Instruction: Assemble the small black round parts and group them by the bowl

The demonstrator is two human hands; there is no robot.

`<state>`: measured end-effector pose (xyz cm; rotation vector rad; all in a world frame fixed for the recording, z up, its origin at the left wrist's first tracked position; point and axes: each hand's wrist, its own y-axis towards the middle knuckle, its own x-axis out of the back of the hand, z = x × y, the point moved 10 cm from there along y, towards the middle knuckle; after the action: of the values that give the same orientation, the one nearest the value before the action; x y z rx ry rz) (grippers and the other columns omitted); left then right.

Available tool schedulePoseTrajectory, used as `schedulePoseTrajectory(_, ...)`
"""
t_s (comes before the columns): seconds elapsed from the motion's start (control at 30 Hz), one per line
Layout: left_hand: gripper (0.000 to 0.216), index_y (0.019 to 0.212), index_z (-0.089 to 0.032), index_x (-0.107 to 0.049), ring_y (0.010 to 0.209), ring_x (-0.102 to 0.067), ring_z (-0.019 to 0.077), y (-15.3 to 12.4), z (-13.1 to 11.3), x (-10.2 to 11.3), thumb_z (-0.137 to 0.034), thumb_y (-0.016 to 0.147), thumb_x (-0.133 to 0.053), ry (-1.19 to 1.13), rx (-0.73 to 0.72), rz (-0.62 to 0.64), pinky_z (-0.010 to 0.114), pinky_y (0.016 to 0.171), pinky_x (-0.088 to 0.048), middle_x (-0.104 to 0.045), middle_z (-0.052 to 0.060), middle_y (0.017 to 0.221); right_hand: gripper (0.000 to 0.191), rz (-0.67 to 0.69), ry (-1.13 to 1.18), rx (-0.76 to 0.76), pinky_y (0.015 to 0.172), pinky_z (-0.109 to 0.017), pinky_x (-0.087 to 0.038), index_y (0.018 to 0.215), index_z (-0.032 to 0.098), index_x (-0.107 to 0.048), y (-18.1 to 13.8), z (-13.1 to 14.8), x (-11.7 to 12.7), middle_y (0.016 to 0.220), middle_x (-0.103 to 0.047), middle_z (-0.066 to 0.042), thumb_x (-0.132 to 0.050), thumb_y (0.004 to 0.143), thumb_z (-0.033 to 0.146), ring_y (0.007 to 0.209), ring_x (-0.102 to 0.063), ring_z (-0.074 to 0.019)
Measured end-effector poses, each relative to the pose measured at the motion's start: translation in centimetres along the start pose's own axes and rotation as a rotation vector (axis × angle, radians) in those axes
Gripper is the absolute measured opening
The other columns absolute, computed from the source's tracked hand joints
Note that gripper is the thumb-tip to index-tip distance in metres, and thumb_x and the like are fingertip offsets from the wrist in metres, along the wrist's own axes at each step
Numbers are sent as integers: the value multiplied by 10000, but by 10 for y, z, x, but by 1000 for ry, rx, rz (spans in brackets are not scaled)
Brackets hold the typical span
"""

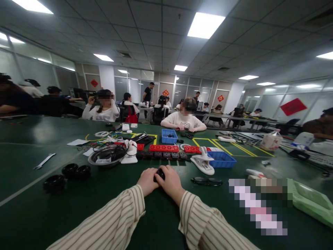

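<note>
In the head view, a straight row of red plastic sockets (164, 148) lies across the dark green tabletop (28, 218), with a row of black plastic sockets (165, 155) along its near side. On the near side of the red row, roughly in line with its middle, a small, glossy black, rounded object (159, 175) sits between the person's two bare hands; its exact kind cannot be told because the fingers cover much of it.

The left hand (147, 181) is curled against the object's left side, its fingers bent and mostly closed. The right hand (171, 180) wraps it from the other side, also mostly closed, with the thumb at the object's near edge. Both hands have hold of it. Cream sleeves with dark stripes (111, 218) cover both forearms.

Left of the red row stand a white plastic stand (129, 159) and a shallow round metal bowl (95, 161) heaped with black cables (111, 152). Nearer and farther left of the row are three glossy black round pieces (82, 172) and a silver wrench (44, 160). Right of the row are a white plastic clamp (204, 164) and a blue plastic tray (224, 164); nearer than these lies a pair of dark-framed glasses (206, 181). Beyond the row stand a small blue bin (169, 140) and, past it, a seated person in a white top (182, 119).
</note>
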<state>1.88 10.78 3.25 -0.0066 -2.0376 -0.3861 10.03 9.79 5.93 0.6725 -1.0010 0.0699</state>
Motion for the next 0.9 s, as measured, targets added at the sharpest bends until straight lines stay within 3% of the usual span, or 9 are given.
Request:
schedulePoseTrajectory(0.2, 231, 845, -155, -581, 875, -527, 220, 2, 0, -4, -246, 635, -612, -66, -142, 79, 313, 796, -399, -588, 50, 880, 286, -44, -63, 58, 780, -311, -350, 1027, 228, -567, -9, 17, 16, 938, -508, -54, -533, 769, 347, 884, -451, -186)
schedulePoseTrajectory(0.33, 310, 903, -162, -591, 896, -524, 216, 0, 6, -4, -277, 621, -644, -138, -224, 121, 313, 820, -399, -581, 44, 918, 342, 40, 19, 190, 851, -334, -319, 1075, 267, -554, -15, 34, 17, 1008, -543, -24, -501, 746, 189, 945, -442, -178)
schedulePoseTrajectory(0.43, 346, 926, -170, -595, 912, -524, 217, -1, 9, -3, -304, 614, -664, -162, -252, 125, 320, 836, -393, -585, 40, 934, 445, 82, 101, 271, 974, -383, -225, 1084, 291, -547, -18, 42, 17, 1115, -545, 16, -468, 691, 99, 1053, -417, -176)
schedulePoseTrajectory(0.57, 382, 956, -151, -569, 896, -528, 230, -3, 10, -2, -360, 644, -640, -139, -219, 92, 340, 810, -409, -580, 62, 931, 405, 8, 149, 189, 1026, -428, -150, 1138, 241, -503, -15, 31, 21, 1225, -477, -28, -487, 735, 193, 1159, -361, -195)
schedulePoseTrajectory(0.7, 454, 1021, -161, -516, 934, -519, 237, -7, 5, 3, -369, 637, -641, -116, -199, 14, 342, 827, -404, -558, 73, 984, 504, -62, 131, 48, 969, -405, -257, 1207, 166, -416, -12, 14, 19, 1180, -474, -97, -521, 765, 385, 1099, -405, -223)
schedulePoseTrajectory(0.9, 300, 888, -154, -537, 865, -542, 230, -6, 6, 5, -287, 631, -617, -92, -99, -22, 326, 776, -419, -567, 61, 879, 379, -57, 49, -28, 822, -345, -336, 985, 179, -524, -8, 6, 11, 951, -527, -59, -557, 736, 463, 915, -466, -202)
